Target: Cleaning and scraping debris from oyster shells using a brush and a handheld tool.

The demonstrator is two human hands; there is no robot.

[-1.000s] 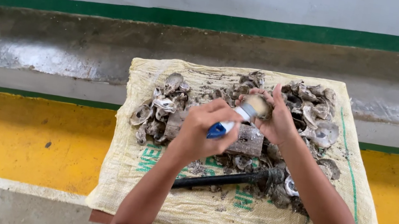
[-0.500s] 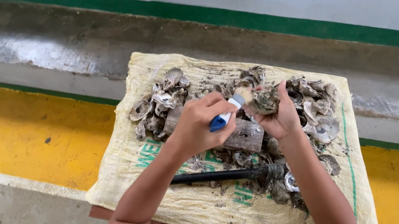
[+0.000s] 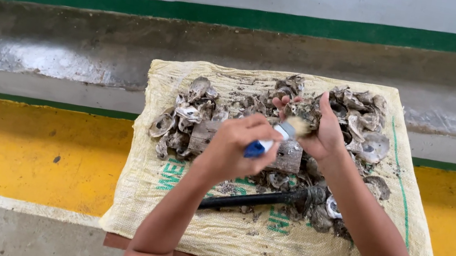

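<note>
Brush [image 3: 276, 137] in left hand [image 3: 234, 151], shell [image 3: 303, 111] (right hand [image 3: 320, 131])

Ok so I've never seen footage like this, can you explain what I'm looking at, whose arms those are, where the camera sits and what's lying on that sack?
There is no machine here: these are one person's two bare arms, filmed by a camera worn on that person's head, looking down. The left hand grips a small brush with a blue and white handle. The right hand holds up a rough grey-brown oyster shell, with the brush's bristles against it. Below lies a yellowish woven plastic sack spread over a board. On it sit piles of muddy grey oyster shells, a weathered block of wood and a dark long-handled hammer-like tool. Behind runs a concrete floor with yellow and green painted stripes.
</note>
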